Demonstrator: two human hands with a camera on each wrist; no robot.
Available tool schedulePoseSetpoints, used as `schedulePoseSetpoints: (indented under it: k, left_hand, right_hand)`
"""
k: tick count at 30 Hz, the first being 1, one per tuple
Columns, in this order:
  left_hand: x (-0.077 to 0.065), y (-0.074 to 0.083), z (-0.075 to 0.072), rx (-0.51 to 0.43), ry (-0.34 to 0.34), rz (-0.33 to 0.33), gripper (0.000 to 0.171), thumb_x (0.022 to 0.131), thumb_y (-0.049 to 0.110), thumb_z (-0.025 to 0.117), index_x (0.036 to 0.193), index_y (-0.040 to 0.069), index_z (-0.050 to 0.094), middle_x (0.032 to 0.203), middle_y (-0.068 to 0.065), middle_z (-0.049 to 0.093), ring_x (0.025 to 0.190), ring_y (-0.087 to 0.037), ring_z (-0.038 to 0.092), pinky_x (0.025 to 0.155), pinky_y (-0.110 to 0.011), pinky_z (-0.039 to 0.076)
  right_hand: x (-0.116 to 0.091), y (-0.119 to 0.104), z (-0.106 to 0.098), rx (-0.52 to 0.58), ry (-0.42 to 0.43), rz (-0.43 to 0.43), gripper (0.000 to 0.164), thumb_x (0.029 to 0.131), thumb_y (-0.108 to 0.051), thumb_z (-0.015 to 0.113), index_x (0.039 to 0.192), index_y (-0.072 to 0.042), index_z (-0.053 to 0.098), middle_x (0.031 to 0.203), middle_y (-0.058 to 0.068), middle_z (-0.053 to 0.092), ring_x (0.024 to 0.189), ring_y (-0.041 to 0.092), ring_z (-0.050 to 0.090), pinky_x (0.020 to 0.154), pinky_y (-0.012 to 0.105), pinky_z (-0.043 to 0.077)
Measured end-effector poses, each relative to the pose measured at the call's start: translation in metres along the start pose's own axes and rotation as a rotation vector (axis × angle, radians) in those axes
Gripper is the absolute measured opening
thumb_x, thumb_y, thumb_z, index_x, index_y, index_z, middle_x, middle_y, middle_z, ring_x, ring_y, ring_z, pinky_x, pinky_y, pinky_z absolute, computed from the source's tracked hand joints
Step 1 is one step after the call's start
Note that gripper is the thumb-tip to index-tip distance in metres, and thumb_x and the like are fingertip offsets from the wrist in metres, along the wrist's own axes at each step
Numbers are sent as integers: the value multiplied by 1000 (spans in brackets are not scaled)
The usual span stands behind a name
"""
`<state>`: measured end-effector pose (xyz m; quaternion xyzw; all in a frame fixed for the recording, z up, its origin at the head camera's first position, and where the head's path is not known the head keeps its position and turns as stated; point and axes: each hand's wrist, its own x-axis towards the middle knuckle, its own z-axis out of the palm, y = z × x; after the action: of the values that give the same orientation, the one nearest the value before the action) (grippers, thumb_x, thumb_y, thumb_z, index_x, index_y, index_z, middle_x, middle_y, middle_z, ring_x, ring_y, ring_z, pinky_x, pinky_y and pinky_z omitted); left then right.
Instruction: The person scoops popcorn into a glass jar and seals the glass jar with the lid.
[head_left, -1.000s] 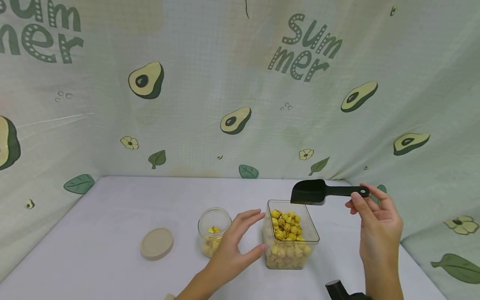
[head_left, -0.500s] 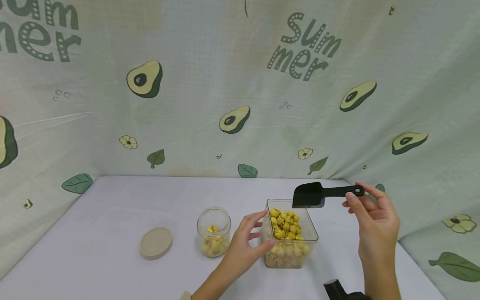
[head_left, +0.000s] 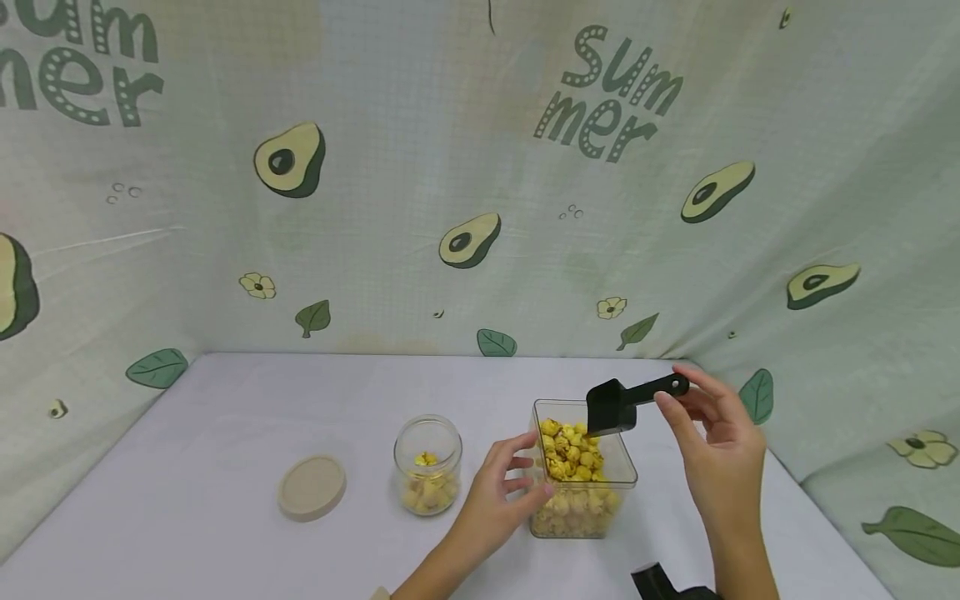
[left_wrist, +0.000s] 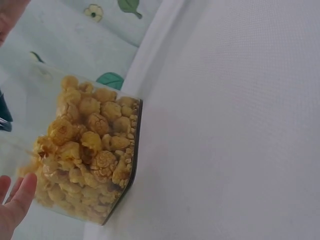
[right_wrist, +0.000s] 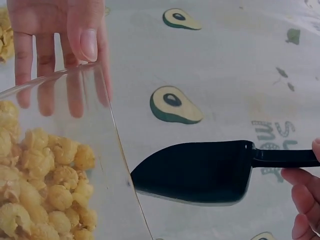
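My right hand [head_left: 723,437] pinches the end of a black scoop [head_left: 611,408] by its handle, thumb below and fingers above. The scoop's blade dips over the right part of a clear square container [head_left: 630,482], its tip near the yellow popcorn [head_left: 570,454] inside. In the right wrist view the scoop [right_wrist: 200,172] meets the container's rim line and its bowl carries no visible popcorn. My left hand [head_left: 495,492] rests at the container's near left corner, fingers along the left wall and thumb by the front rim. Through the clear wall, these fingers [right_wrist: 46,75] look straight.
A round clear jar [head_left: 427,467] with some popcorn stands left of my left hand. Farther left lies a round beige lid [head_left: 312,487] on the white table [head_left: 247,417]. Behind hangs a cloth [head_left: 375,208] printed with avocados. A black wrist device [head_left: 667,583] sits at the lower right.
The scoop has moved left and down over the container, its blade tilting downward. My left hand has moved right, from beside the container to its left corner.
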<state>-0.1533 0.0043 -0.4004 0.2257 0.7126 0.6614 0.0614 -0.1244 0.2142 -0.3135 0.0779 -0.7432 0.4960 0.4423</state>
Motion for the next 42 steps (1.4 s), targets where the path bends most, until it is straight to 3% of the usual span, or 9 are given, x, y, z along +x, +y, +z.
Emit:
schedulePoseSetpoints:
  k: [4,9,12,16,20,34,38,42]
  left_hand:
    - [0,-2,0,-12,-1,4,53,88,24,63,137,17,42,135,-6,40,116,-22,46,91,-29,50]
    - [1,-3,0,-17,-1,7,53,88,24,63,136,16,43,135,-6,40,116,-23,46,90,-28,50]
    - [0,-4,0,-25,-2,11,53,88,23,63,136,15,43,135,-6,40,117,-24,46,91,-28,50]
    - [-1,-4,1,-27,-3,19,52,88,23,63,135,15,44,134,-7,41,116,-24,46,91,-28,51]
    - [-1,-3,2,-18,-9,28,52,88,24,63,135,14,44,135,-7,41,115,-22,47,90,-27,51]
    - [0,-1,2,-12,-6,22,51,89,23,63,135,14,43,135,-8,40,116,-24,47,91,-31,51]
    - [1,-2,1,-9,-9,22,52,89,23,62,136,15,43,135,-8,39,117,-23,47,92,-31,51]
    - [1,-2,1,0,-8,17,53,89,24,62,137,15,42,135,-7,40,117,-23,47,92,-31,51]
  right_hand:
    - [-3,3,4,-150,-15,-145,42,76,8,70,115,-1,62,85,-21,60,77,-1,49,63,9,40]
    - [-4,6,9,-272,-50,-318,40,74,3,73,112,-3,64,79,-3,58,75,0,44,52,12,33]
    - [-5,8,12,-292,-86,-386,32,83,-15,70,112,-3,64,78,3,57,75,3,44,53,12,34]
    - [-7,11,14,-308,-106,-447,41,90,-37,58,111,-3,64,78,4,57,72,8,44,53,13,36]
    - [-9,13,15,-345,-132,-465,44,91,-41,54,111,-3,64,77,4,55,71,11,43,50,12,35]
    - [-9,21,20,-426,-196,-497,34,90,-29,58,112,-4,63,75,2,52,69,12,43,49,13,31]
    - [-9,23,22,-430,-227,-473,30,85,-16,66,112,-4,63,75,2,52,69,9,43,51,12,32]
    - [-10,27,24,-421,-253,-440,39,75,-2,73,112,-4,62,76,0,52,69,7,42,55,12,34]
